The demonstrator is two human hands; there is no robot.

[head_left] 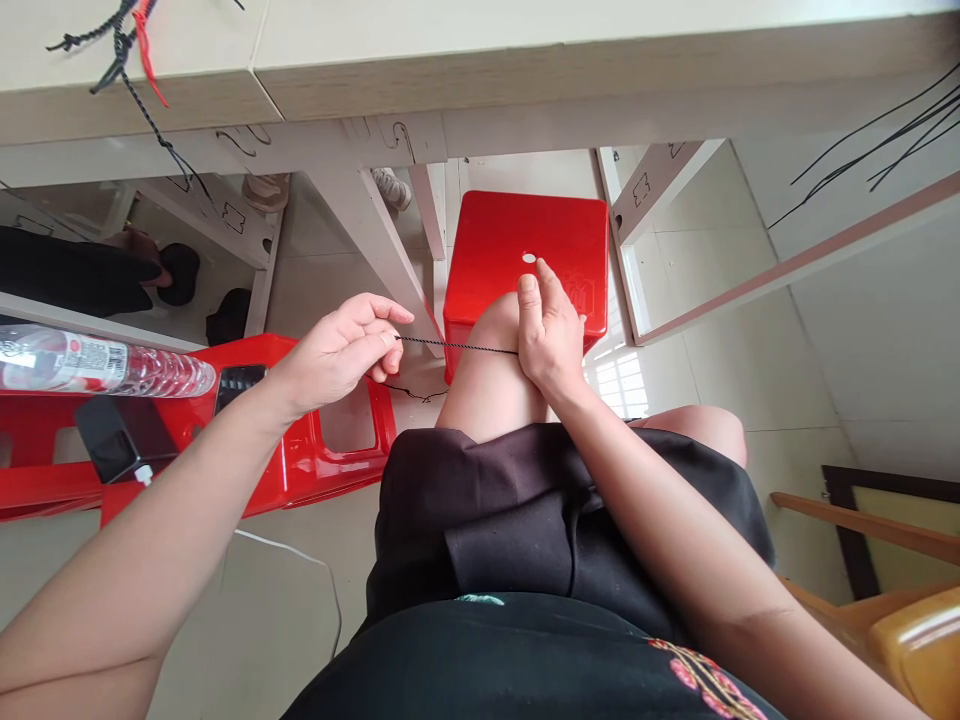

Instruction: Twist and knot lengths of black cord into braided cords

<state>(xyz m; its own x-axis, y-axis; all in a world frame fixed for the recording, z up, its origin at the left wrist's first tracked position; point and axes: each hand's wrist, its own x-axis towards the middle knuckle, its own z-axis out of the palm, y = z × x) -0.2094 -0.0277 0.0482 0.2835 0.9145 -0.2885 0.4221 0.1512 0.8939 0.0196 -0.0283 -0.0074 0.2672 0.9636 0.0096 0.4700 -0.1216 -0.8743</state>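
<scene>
A thin twisted black cord (457, 346) stretches nearly level between my two hands, across my bare knee (487, 390). My left hand (349, 350) pinches its left end between thumb and forefinger, the other fingers loosely curled. A loose, knotted tail of cord (420, 396) hangs below those fingers. The cord's right end runs under the palm of my right hand (551, 330), which lies on the knee with thumb and forefinger pointing forward; the palm side is hidden.
A red stool (529, 230) stands ahead under the table edge (525, 85). Another red stool (300, 460) at left bears a plastic bottle (97, 362) and phones. Black and red cords (120, 45) hang over the table edge. A person's shoe (391, 188) shows below.
</scene>
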